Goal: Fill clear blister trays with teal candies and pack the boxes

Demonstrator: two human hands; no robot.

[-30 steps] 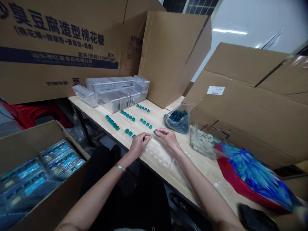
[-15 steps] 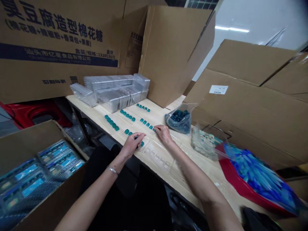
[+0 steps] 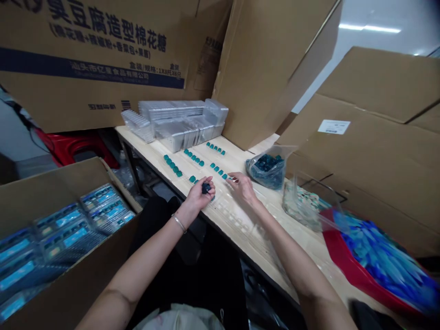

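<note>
My left hand (image 3: 201, 192) is curled at the near edge of the wooden table (image 3: 240, 220), closed on several small dark teal pieces (image 3: 206, 187). My right hand (image 3: 242, 185) rests just to its right, fingertips pinched at the end of a row of teal pieces (image 3: 220, 170) that sit in a clear plastic tray. More rows of teal pieces (image 3: 172, 165) lie in clear trays further back. A clear empty tray (image 3: 237, 215) lies under my right wrist.
A stack of clear trays (image 3: 182, 123) stands at the table's back. A plastic bag of teal pieces (image 3: 268, 169) and a second bag (image 3: 300, 204) lie right of my hands. A red bin of blue wrappers (image 3: 378, 261) sits at right. A carton of packed blue trays (image 3: 62, 224) is at left.
My left hand has curled up and now shows dark teal pieces in its fingers. My right hand has shifted a little along the row. The view has moved rightward.
</note>
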